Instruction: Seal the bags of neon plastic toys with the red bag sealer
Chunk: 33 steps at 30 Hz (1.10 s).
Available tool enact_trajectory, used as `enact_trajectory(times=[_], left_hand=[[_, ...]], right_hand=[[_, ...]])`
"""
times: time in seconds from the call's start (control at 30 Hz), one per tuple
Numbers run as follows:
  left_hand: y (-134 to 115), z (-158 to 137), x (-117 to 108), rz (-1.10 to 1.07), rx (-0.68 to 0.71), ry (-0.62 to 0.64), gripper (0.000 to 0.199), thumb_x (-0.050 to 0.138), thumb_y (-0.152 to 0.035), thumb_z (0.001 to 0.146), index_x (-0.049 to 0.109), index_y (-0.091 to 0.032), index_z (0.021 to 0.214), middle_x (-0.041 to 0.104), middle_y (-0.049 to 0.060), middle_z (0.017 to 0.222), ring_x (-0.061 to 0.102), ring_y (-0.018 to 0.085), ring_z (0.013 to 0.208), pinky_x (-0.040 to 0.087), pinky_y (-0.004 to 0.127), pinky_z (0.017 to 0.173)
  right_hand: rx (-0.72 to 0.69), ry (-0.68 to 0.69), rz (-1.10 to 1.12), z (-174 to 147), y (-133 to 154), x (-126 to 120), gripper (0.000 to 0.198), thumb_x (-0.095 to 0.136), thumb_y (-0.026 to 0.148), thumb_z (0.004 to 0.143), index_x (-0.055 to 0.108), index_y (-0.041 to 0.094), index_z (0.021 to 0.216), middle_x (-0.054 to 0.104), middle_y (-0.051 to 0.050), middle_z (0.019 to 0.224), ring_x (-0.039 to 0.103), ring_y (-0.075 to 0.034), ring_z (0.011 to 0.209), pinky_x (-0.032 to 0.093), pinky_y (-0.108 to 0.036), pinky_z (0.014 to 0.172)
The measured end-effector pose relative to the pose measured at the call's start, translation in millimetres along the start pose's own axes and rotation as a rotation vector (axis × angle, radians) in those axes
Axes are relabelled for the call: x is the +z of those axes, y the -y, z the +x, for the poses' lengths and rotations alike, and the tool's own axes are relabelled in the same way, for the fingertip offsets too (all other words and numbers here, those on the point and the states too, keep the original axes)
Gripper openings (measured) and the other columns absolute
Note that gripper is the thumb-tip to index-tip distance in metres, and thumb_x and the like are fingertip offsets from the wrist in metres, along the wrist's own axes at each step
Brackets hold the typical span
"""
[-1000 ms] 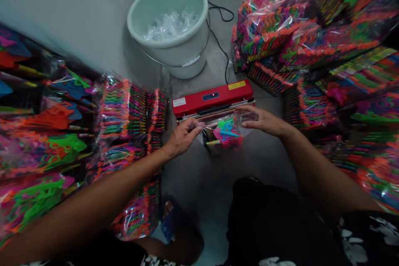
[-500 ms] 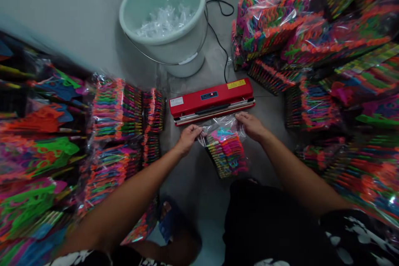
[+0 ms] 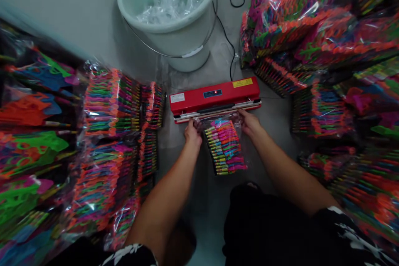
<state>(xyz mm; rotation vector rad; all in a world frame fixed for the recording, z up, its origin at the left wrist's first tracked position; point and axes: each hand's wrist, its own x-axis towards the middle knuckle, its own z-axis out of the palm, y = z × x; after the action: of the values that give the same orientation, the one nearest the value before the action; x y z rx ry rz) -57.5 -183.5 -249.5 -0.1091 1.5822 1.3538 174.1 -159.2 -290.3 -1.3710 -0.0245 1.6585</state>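
Observation:
Between my hands lies a clear plastic bag (image 3: 225, 147) packed with rows of colourful small plastic sticks or toys, too small to name. My left hand (image 3: 193, 134) is closed on the bag's upper left corner. On the upper right corner, my right hand (image 3: 250, 123) pinches the film. The bag's top edge meets the front of a red bag sealer (image 3: 215, 99), which has a lit red light and a dark handle along its front. Whether the edge sits inside the sealer's slot I cannot tell.
A pale green bucket (image 3: 168, 16) holding crumpled clear plastic stands behind the sealer. Stacked filled bags (image 3: 112, 104) line the left side, and more bags (image 3: 330, 108) pile up on the right. A black cable (image 3: 229, 39) runs back from the sealer.
Both hands have brought the bag's top edge forward against the sealer's front. My left hand has turned more upright. The view has shifted slightly, so the bucket sits higher.

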Motion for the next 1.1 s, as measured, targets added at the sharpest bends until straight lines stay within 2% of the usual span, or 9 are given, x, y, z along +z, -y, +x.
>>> enact_trajectory(times=[0.1,0.23,0.4,0.53,0.67,0.77,0.9,1.0,1.1], left_hand=[[3,-5,-2,-0.066,0.013,-0.002,0.022,0.062,-0.040,0.098,0.067,-0.019,0.095,0.073,0.003,0.089,0.069,0.013,0.076,0.051,0.025,0.075],[20,-13,-14,-0.019,0.089,0.021,0.028,0.067,-0.045,0.089,0.069,-0.020,0.102,0.074,0.004,0.101,0.070,0.016,0.090,0.049,0.026,0.079],[38,-6,-21,0.147,0.116,0.157,0.037,0.083,-0.045,0.072,0.071,-0.018,0.094,0.074,0.003,0.093,0.068,0.016,0.083,0.049,0.027,0.079],[36,5,-19,0.273,0.168,0.094,0.040,0.085,-0.051,0.072,0.070,-0.017,0.085,0.071,0.001,0.080,0.064,0.015,0.075,0.049,0.028,0.077],[30,10,-19,0.329,0.314,0.051,0.043,0.081,-0.058,0.077,0.071,-0.017,0.083,0.069,0.000,0.075,0.062,0.014,0.072,0.047,0.024,0.073],[23,11,-15,0.382,0.364,-0.015,0.039,0.080,-0.055,0.080,0.072,-0.017,0.080,0.070,0.000,0.073,0.059,0.013,0.069,0.045,0.022,0.069],[15,12,-5,0.441,0.386,-0.112,0.029,0.077,-0.043,0.086,0.071,-0.017,0.074,0.069,0.000,0.069,0.058,0.013,0.065,0.041,0.021,0.065],[12,10,2,0.469,0.394,-0.178,0.027,0.079,-0.036,0.085,0.068,-0.019,0.068,0.066,-0.001,0.064,0.059,0.014,0.065,0.039,0.021,0.063],[11,1,10,0.431,0.362,-0.208,0.026,0.077,-0.032,0.086,0.065,-0.019,0.067,0.064,-0.001,0.063,0.059,0.014,0.064,0.040,0.021,0.062]], right_hand=[[-0.015,-0.014,0.009,5,0,0,0.014,0.071,0.027,0.093,0.062,0.020,0.085,0.069,0.005,0.062,0.058,-0.009,0.042,0.045,-0.018,0.042],[-0.001,-0.033,0.026,4,0,0,0.013,0.068,0.027,0.094,0.062,0.020,0.084,0.069,0.005,0.062,0.061,-0.009,0.045,0.046,-0.017,0.044],[-0.057,-0.095,-0.037,-5,7,3,0.014,0.075,0.030,0.088,0.066,0.019,0.087,0.070,0.005,0.066,0.060,-0.009,0.047,0.049,-0.018,0.047],[-0.169,-0.176,-0.109,-11,11,1,0.019,0.080,0.032,0.081,0.068,0.018,0.084,0.069,0.005,0.065,0.058,-0.009,0.049,0.047,-0.018,0.045],[-0.279,-0.206,-0.216,-14,14,-7,0.023,0.084,0.033,0.077,0.068,0.017,0.076,0.060,0.008,0.057,0.048,-0.007,0.043,0.038,-0.018,0.036],[-0.154,-0.103,-0.191,-14,19,-12,0.017,0.079,0.026,0.082,0.066,0.017,0.076,0.058,0.008,0.055,0.046,-0.007,0.040,0.036,-0.017,0.033],[0.029,-0.033,-0.084,-12,30,-7,0.010,0.068,0.010,0.089,0.065,0.016,0.081,0.063,0.005,0.058,0.054,-0.007,0.043,0.044,-0.013,0.038],[0.024,-0.085,0.011,-12,36,3,0.018,0.059,0.003,0.092,0.063,0.016,0.080,0.065,0.003,0.059,0.060,-0.007,0.048,0.051,-0.013,0.046],[-0.092,-0.152,0.068,-15,35,12,0.021,0.059,-0.002,0.088,0.060,0.018,0.080,0.069,0.002,0.067,0.068,-0.009,0.060,0.060,-0.016,0.059]])
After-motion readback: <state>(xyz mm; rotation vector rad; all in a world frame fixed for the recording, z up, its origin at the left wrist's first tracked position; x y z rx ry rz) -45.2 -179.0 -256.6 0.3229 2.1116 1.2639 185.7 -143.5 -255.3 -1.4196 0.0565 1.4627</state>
